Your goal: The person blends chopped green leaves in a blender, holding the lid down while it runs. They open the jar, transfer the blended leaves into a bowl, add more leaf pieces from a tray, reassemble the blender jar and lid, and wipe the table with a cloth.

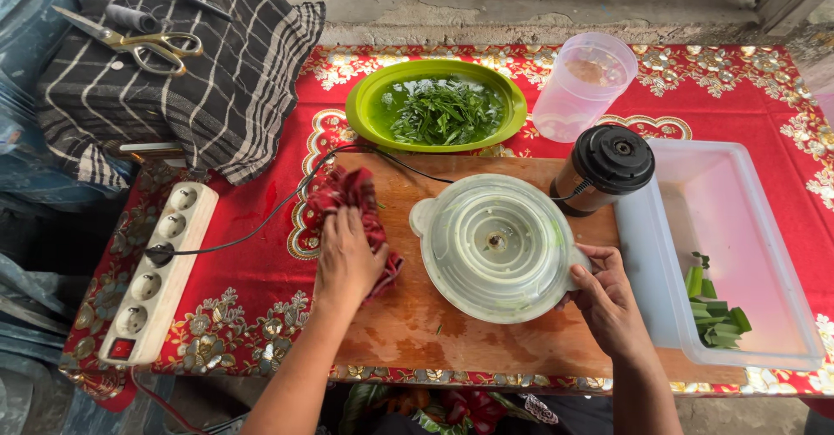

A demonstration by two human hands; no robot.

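My left hand (347,257) presses a crumpled red cloth (352,196) onto a wet wooden cutting board (417,331). My right hand (604,296) grips the side handle of a round translucent blender bowl with its lid (495,245), which sits in the middle of the board. A black-topped blender motor unit (608,167) stands at the board's far right corner. Its black cord (261,222) runs left to a white power strip (156,270).
A green bowl of chopped leaves in water (439,105) and a clear plastic jug (580,83) stand behind the board. A white tray (738,226) holding cut green stems (712,309) lies at the right. Scissors (139,42) rest on striped fabric at far left.
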